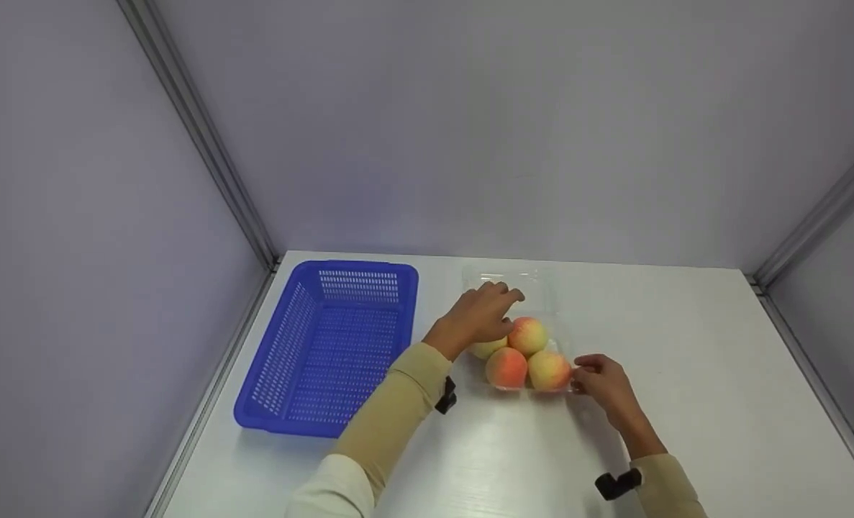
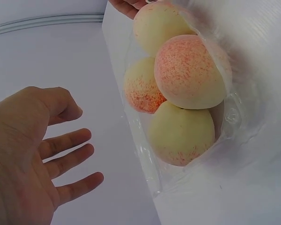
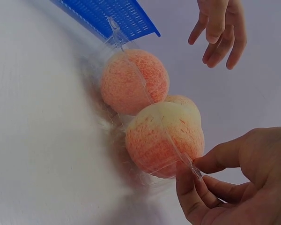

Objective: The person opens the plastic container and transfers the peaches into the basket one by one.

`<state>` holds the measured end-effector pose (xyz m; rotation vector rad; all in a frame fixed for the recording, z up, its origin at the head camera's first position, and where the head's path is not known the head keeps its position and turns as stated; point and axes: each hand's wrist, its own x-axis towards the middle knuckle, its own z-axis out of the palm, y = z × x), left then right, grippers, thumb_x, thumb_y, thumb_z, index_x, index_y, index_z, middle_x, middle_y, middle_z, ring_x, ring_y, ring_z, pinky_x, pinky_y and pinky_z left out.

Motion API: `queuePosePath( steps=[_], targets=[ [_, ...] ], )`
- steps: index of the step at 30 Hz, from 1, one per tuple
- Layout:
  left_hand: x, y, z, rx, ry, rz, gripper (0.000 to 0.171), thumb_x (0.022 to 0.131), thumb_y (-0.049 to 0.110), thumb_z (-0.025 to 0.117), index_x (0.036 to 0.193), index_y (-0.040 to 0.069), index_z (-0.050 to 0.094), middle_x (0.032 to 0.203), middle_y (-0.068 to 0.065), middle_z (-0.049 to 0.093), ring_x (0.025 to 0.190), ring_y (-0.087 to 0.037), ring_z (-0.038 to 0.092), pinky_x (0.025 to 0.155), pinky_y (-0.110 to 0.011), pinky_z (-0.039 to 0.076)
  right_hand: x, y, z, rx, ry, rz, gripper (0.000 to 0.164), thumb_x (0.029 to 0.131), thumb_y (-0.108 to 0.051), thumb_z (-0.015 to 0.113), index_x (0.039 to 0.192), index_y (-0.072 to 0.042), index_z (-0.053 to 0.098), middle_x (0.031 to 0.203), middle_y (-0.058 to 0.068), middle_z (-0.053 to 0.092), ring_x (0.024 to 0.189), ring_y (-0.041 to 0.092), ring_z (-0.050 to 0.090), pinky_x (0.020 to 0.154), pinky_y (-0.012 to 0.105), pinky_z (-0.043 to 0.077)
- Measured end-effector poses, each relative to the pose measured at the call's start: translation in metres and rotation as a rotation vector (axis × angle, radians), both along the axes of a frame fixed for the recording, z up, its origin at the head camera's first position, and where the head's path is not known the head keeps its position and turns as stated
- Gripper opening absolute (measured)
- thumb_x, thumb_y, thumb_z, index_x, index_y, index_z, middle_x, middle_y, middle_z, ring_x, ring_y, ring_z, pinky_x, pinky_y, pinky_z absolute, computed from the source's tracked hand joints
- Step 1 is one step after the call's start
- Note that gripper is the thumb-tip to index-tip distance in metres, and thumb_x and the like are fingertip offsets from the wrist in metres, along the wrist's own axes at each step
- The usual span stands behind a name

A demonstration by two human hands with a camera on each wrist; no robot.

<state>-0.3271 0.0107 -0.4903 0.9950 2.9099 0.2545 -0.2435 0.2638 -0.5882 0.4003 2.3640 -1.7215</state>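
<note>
Several red-and-yellow peaches (image 1: 506, 368) sit close together in a clear plastic box (image 2: 147, 166). Its transparent lid (image 1: 538, 288) lies folded back on the far side. My left hand (image 1: 478, 314) hovers over the box's left and far part, fingers spread and holding nothing; in the head view it partly hides one peach. At the near right corner, my right hand (image 3: 253, 173) pinches the box's small rim tab (image 3: 195, 171) between thumb and fingers. The right wrist view also shows the left hand (image 3: 222, 33), loosely bent and apart from the peaches.
A blue perforated basket (image 1: 406, 338) stands left of the box, with no contents visible. Both sit on a white table (image 1: 686, 345). Grey panels (image 1: 506, 129) rise behind and at both sides of the table.
</note>
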Motion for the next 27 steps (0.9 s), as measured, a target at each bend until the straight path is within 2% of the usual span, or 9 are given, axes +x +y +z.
queuePosePath(
  steps=[8,15,22,27],
  targets=[
    [-0.001,0.004,-0.007,0.005,-0.004,-0.009,0.044,0.105,0.023,0.063,0.149,0.019,0.061,0.136,-0.006,0.067,0.12,-0.025,0.063,0.095,-0.041,0.058,0.0,-0.001,0.0,-0.001,0.006,-0.023,0.043,0.1,-0.008,0.062,0.135,0.016,0.054,0.103,0.015,0.068,0.08,0.011,0.066,0.078,0.032,0.063],
    [-0.001,0.006,-0.015,0.002,-0.004,-0.016,0.042,0.105,0.022,0.064,0.147,0.018,0.062,0.135,-0.006,0.067,0.119,-0.025,0.064,0.096,-0.04,0.058,0.001,-0.002,-0.002,-0.008,0.02,-0.049,0.038,0.101,-0.007,0.058,0.132,0.015,0.056,0.102,0.013,0.067,0.078,0.01,0.066,0.072,0.026,0.061],
    [0.0,0.005,-0.02,-0.006,-0.022,-0.034,0.04,0.106,0.02,0.063,0.146,0.017,0.063,0.134,-0.008,0.066,0.12,-0.026,0.063,0.098,-0.039,0.058,0.002,-0.002,-0.004,-0.026,0.034,-0.056,0.035,0.101,-0.005,0.057,0.13,0.015,0.056,0.098,0.011,0.066,0.078,0.011,0.065,0.072,0.027,0.061],
    [-0.001,0.003,-0.024,-0.013,-0.051,-0.034,0.045,0.101,0.018,0.068,0.146,0.017,0.063,0.135,-0.007,0.065,0.122,-0.025,0.06,0.101,-0.038,0.056,0.002,-0.003,-0.003,-0.023,0.018,-0.07,0.036,0.101,-0.005,0.058,0.131,0.015,0.056,0.099,0.013,0.066,0.078,0.011,0.065,0.073,0.028,0.062]
  ],
)
